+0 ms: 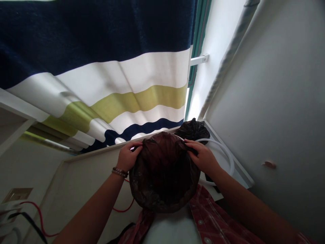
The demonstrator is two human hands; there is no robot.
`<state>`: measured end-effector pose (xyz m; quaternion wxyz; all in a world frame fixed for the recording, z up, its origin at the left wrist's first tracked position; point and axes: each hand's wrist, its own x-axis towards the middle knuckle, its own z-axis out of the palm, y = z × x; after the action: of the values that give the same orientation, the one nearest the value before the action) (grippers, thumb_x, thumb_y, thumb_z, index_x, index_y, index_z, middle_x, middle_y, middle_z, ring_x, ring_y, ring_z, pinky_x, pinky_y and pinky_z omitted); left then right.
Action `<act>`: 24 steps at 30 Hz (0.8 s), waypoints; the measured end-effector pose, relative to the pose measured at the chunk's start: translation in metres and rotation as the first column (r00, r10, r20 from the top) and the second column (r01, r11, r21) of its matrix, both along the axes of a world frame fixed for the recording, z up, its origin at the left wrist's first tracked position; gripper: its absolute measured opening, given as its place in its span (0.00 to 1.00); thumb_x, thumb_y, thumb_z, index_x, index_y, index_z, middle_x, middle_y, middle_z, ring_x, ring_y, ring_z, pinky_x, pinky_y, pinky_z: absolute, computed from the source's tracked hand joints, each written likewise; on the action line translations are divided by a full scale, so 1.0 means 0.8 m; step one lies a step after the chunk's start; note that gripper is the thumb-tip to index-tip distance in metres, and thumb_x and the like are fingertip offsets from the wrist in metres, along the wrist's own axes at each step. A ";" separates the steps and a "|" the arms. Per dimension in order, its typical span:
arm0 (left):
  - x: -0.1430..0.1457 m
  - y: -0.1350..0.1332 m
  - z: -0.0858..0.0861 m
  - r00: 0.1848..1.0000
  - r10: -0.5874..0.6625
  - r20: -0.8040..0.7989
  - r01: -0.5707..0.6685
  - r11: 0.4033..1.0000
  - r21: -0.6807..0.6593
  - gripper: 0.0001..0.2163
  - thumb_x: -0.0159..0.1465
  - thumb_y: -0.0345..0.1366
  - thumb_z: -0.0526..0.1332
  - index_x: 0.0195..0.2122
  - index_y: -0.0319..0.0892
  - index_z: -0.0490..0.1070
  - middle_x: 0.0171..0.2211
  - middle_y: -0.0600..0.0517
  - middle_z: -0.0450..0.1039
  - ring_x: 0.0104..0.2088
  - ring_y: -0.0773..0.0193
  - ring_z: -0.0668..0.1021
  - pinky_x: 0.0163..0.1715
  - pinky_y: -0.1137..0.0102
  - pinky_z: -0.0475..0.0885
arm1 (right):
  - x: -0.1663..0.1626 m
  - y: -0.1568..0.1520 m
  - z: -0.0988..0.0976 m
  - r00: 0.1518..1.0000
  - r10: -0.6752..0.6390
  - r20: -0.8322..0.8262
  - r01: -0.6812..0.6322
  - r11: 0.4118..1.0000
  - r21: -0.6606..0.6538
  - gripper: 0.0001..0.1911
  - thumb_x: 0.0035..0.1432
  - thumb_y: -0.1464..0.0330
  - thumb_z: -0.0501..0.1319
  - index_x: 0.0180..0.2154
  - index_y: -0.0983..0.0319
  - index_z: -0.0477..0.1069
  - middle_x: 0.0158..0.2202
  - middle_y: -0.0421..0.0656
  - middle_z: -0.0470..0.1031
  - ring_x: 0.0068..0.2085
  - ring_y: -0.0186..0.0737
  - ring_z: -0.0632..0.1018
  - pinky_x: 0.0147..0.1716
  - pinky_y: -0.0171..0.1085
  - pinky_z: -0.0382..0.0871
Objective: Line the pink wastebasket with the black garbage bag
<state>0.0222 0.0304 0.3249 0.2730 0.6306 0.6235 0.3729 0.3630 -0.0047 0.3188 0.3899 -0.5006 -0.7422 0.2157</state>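
A dark brown plastic bag [164, 173] lines a round bin held low in the middle of the view. My left hand [128, 156] pinches the bag's far left rim, with a bead bracelet on the wrist. My right hand [201, 155] grips the bag's far right rim, fingers closed on the plastic. A second bin [230, 159] with a white rim and a bunched dark bag [193, 129] stands just behind my right hand.
A striped curtain [114, 78] in navy, white and green hangs ahead. A white wall [274, 101] closes the right side. A red cable [39, 217] and white cords lie at the lower left near a wall socket [17, 194]. My red checked shirt [215, 220] shows below.
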 end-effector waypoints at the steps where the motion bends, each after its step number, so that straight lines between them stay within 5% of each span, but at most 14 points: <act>1: -0.001 -0.005 0.001 0.999 0.032 -0.022 -0.032 0.999 0.006 0.14 0.58 0.45 0.63 0.40 0.41 0.77 0.40 0.48 0.78 0.39 0.58 0.79 0.44 0.64 0.73 | 0.000 -0.001 0.000 1.000 -0.011 0.005 0.011 1.000 0.013 0.17 0.57 0.72 0.57 0.49 0.59 0.73 0.53 0.44 0.71 0.54 0.42 0.72 0.57 0.47 0.65; 7: -0.015 -0.025 0.000 0.996 0.074 0.047 -0.073 0.997 -0.021 0.15 0.58 0.45 0.63 0.40 0.40 0.75 0.39 0.47 0.77 0.38 0.57 0.79 0.41 0.64 0.75 | 0.004 -0.004 -0.003 0.995 -0.074 0.066 0.078 0.995 -0.063 0.22 0.56 0.67 0.59 0.53 0.59 0.69 0.52 0.45 0.72 0.52 0.45 0.73 0.55 0.47 0.66; 11: -0.021 -0.026 0.006 0.988 -0.086 0.132 0.100 0.989 -0.106 0.24 0.57 0.46 0.65 0.52 0.39 0.70 0.49 0.44 0.74 0.48 0.53 0.76 0.49 0.59 0.72 | 0.010 0.000 -0.011 0.998 -0.028 0.063 0.043 0.969 -0.243 0.25 0.59 0.61 0.57 0.57 0.61 0.65 0.51 0.47 0.73 0.50 0.46 0.75 0.52 0.47 0.69; 16: -0.016 -0.009 0.013 0.957 -0.192 0.215 0.225 0.965 -0.139 0.25 0.66 0.50 0.52 0.57 0.38 0.67 0.56 0.45 0.68 0.57 0.53 0.69 0.59 0.59 0.62 | 0.011 0.008 -0.016 0.997 0.073 0.039 -0.062 0.969 -0.241 0.31 0.57 0.64 0.58 0.62 0.60 0.57 0.57 0.47 0.68 0.55 0.46 0.71 0.56 0.48 0.65; 20: -0.018 0.019 0.005 0.968 -0.139 0.208 0.185 0.957 -0.223 0.24 0.63 0.52 0.54 0.50 0.39 0.73 0.46 0.47 0.76 0.47 0.53 0.76 0.48 0.62 0.70 | 0.005 0.014 -0.008 0.991 0.118 0.055 -0.102 0.966 -0.239 0.37 0.53 0.70 0.58 0.64 0.58 0.53 0.62 0.46 0.61 0.60 0.45 0.66 0.61 0.48 0.58; 24: -0.023 0.040 -0.002 0.999 -0.031 0.023 0.035 0.979 -0.203 0.20 0.56 0.53 0.62 0.38 0.39 0.75 0.33 0.49 0.77 0.34 0.56 0.77 0.34 0.67 0.70 | -0.001 0.023 -0.003 0.990 0.134 0.036 -0.116 0.946 -0.303 0.40 0.49 0.74 0.55 0.65 0.56 0.52 0.62 0.43 0.60 0.60 0.44 0.65 0.62 0.45 0.56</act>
<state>0.0036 0.0627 0.3232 0.3481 0.6059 0.6453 0.3089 0.3623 0.0134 0.3164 0.2738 -0.5117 -0.7418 0.3360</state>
